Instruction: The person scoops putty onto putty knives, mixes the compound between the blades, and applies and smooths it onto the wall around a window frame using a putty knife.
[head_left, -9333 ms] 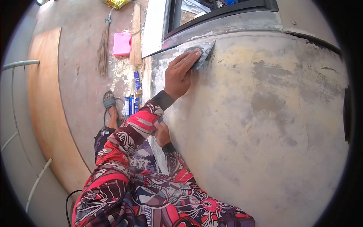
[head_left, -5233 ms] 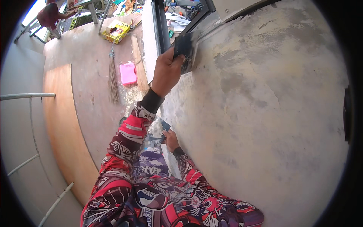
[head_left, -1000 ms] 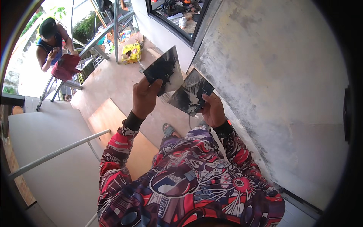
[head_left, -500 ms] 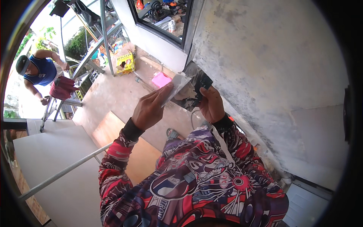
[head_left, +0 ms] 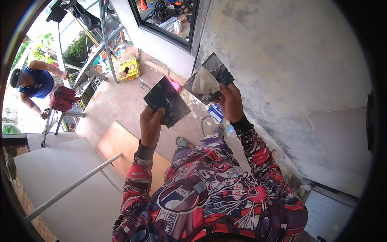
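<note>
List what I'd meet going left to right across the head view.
Person in blue → yellow box → left hand holding a dark blade → pale lump on a second blade → right hand gripping that blade → white panel.

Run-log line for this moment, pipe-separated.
left grip: dark scraper, lightly smeared | right grip: second scraper, pale lump on it | scrapers: apart in view | wall: at right
</note>
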`<act>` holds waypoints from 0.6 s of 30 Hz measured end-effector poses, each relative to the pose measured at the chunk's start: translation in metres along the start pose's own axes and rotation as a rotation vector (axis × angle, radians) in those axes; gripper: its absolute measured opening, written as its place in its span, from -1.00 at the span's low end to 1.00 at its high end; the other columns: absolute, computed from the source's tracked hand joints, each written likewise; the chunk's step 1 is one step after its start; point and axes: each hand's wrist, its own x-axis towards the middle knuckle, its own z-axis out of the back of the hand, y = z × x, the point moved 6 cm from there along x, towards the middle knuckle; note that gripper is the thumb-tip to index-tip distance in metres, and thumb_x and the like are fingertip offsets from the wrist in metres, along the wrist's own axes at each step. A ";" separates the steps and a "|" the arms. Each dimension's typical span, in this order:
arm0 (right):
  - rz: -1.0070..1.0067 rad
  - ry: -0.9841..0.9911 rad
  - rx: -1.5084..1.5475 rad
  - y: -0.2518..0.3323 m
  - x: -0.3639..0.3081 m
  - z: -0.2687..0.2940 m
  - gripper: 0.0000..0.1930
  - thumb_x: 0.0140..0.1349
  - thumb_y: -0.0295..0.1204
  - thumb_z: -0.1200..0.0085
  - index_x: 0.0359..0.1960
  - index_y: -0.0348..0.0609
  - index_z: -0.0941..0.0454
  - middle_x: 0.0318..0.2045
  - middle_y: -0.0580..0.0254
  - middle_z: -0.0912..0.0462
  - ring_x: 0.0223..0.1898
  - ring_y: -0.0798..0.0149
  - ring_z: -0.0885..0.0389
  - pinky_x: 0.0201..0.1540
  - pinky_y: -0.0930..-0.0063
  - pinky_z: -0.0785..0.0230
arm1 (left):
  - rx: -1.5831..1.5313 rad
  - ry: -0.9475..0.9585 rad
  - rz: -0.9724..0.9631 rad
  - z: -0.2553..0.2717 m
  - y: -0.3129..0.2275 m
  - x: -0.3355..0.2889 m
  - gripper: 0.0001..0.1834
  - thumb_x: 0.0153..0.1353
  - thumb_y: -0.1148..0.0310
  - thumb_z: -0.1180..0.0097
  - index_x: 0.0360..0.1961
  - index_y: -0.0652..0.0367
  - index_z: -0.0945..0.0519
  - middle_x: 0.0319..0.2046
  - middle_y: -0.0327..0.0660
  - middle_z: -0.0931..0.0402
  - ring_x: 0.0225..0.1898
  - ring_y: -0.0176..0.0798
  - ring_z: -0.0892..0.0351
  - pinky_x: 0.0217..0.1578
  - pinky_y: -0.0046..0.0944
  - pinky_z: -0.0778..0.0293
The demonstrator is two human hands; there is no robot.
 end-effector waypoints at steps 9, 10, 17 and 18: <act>0.203 -0.114 -0.589 -0.018 -0.015 -0.014 -0.71 0.44 -0.36 0.06 -0.42 -0.31 -0.44 -0.66 0.24 -0.47 -0.61 0.33 -0.47 -0.34 0.38 -0.53 | -0.338 0.020 0.070 -0.026 0.029 -0.015 -0.80 0.33 0.50 0.01 -0.07 0.37 -0.49 -0.24 -0.09 -0.60 -0.31 -0.21 -0.68 -0.37 -0.18 -0.68; 0.205 -0.113 -0.589 -0.025 -0.017 -0.010 -0.71 0.44 -0.36 0.06 -0.42 -0.31 -0.44 -0.66 0.24 -0.47 -0.61 0.33 -0.47 -0.34 0.38 -0.53 | -0.333 0.014 0.075 -0.025 0.027 -0.014 -0.80 0.33 0.50 0.00 -0.08 0.37 -0.50 -0.24 -0.09 -0.61 -0.30 -0.21 -0.68 -0.37 -0.18 -0.68; 0.512 0.329 -1.065 -0.002 -0.042 -0.082 -0.54 0.34 -0.56 0.04 0.28 -0.15 -0.36 -0.46 -0.15 -0.58 -0.47 -0.16 -0.55 -0.41 0.10 -0.32 | -0.213 0.008 0.020 -0.016 0.017 -0.009 -0.81 0.33 0.50 0.01 -0.08 0.36 -0.50 -0.23 -0.09 -0.61 -0.29 -0.21 -0.68 -0.36 -0.18 -0.69; 0.463 0.199 -1.109 -0.003 -0.039 -0.071 -0.57 0.34 -0.57 0.04 0.25 -0.18 -0.37 -0.52 -0.15 -0.56 -0.50 -0.17 -0.53 -0.44 0.10 -0.32 | -0.214 0.009 0.018 -0.018 0.013 -0.010 -0.81 0.33 0.50 0.01 -0.08 0.36 -0.50 -0.23 -0.09 -0.61 -0.29 -0.21 -0.68 -0.36 -0.18 -0.69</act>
